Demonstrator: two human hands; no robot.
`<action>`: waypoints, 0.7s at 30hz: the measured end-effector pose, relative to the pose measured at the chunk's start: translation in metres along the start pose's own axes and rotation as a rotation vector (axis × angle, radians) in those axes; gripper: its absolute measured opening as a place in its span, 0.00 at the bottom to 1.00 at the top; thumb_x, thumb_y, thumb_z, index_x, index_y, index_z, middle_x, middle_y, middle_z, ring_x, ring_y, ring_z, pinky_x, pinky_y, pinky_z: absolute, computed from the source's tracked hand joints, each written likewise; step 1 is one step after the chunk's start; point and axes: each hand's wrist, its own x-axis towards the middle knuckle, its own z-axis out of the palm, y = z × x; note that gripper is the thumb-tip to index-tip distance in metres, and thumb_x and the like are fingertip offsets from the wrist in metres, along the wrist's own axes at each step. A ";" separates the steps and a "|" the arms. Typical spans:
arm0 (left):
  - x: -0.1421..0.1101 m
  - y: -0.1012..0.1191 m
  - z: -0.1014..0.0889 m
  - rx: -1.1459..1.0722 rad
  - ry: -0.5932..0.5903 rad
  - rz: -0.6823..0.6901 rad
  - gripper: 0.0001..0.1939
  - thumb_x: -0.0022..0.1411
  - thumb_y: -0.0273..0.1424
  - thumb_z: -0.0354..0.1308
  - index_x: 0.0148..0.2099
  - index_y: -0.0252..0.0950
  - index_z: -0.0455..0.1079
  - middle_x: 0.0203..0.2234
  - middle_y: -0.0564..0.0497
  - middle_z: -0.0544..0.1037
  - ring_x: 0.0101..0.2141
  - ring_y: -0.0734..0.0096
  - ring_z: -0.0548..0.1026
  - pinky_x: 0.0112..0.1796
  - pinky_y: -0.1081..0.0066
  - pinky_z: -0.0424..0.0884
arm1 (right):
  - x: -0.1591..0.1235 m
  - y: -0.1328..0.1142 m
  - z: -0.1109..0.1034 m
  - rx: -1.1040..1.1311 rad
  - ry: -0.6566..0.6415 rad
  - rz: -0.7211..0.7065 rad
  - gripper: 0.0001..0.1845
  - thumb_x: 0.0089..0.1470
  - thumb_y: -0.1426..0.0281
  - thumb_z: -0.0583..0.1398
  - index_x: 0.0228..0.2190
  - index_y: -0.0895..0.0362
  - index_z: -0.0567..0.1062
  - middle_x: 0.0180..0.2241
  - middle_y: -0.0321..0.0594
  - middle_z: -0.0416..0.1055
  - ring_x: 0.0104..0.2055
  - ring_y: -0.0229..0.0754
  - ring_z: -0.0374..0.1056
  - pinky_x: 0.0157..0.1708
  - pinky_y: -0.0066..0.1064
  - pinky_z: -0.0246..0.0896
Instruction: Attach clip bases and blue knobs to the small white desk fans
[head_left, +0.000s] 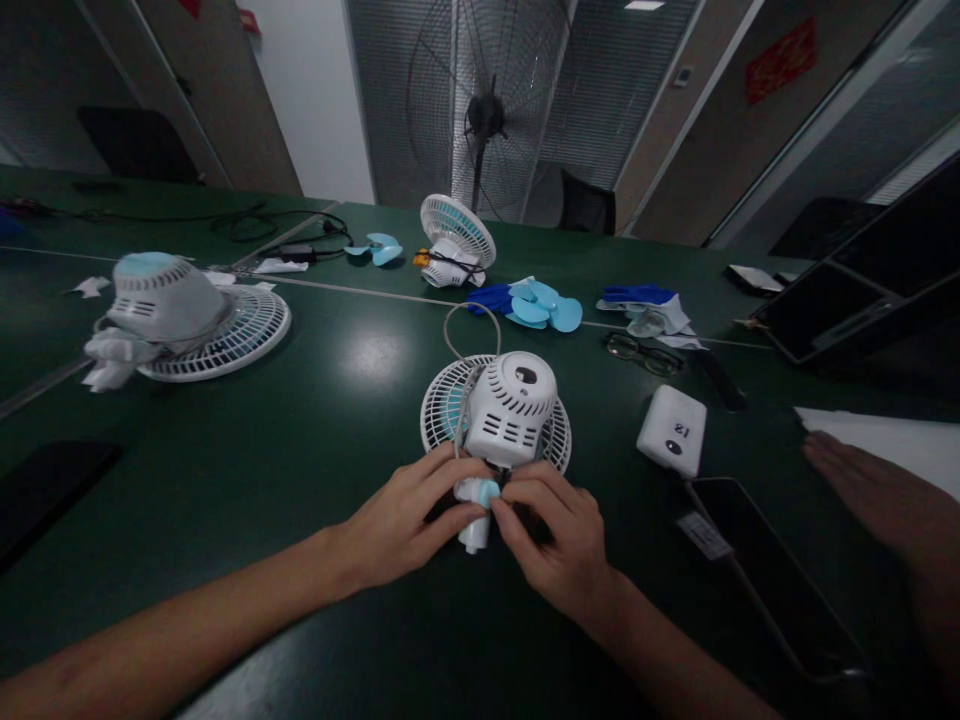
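On the green bench (337,430), a white fan (511,412) lies with its grille (559,440) down and its rounded motor housing up, near the middle of the view. At its near edge, the left hand (416,508) grips a small white fitting (473,530) between thumb and fingers, while the right hand (559,530) pinches the light blue knob (488,492) beside it; a white box (673,428) sits off to the right

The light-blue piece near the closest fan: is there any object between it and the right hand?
Nothing visible stands between them: the right hand has its fingertips right at the light-blue piece. The left hand is on the opposite side, and the fan lies beyond.
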 end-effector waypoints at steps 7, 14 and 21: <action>0.000 -0.001 0.000 -0.006 0.003 0.036 0.15 0.77 0.32 0.53 0.63 0.40 0.64 0.49 0.46 0.72 0.45 0.65 0.73 0.48 0.65 0.72 | -0.003 0.010 -0.003 -0.080 -0.004 -0.068 0.06 0.67 0.72 0.63 0.45 0.56 0.76 0.38 0.39 0.77 0.38 0.38 0.75 0.34 0.29 0.65; -0.002 -0.002 0.002 0.029 -0.016 0.009 0.16 0.77 0.33 0.53 0.63 0.40 0.64 0.49 0.46 0.72 0.45 0.65 0.74 0.47 0.66 0.72 | 0.000 0.000 0.004 -0.021 0.025 0.033 0.07 0.68 0.71 0.60 0.34 0.56 0.74 0.30 0.35 0.72 0.29 0.36 0.70 0.28 0.29 0.60; -0.001 -0.001 0.000 0.019 -0.011 0.032 0.17 0.77 0.32 0.53 0.64 0.41 0.63 0.50 0.46 0.72 0.46 0.65 0.74 0.49 0.65 0.73 | -0.003 0.010 -0.005 -0.124 -0.033 -0.116 0.06 0.70 0.69 0.60 0.47 0.55 0.75 0.39 0.40 0.80 0.39 0.39 0.77 0.34 0.29 0.65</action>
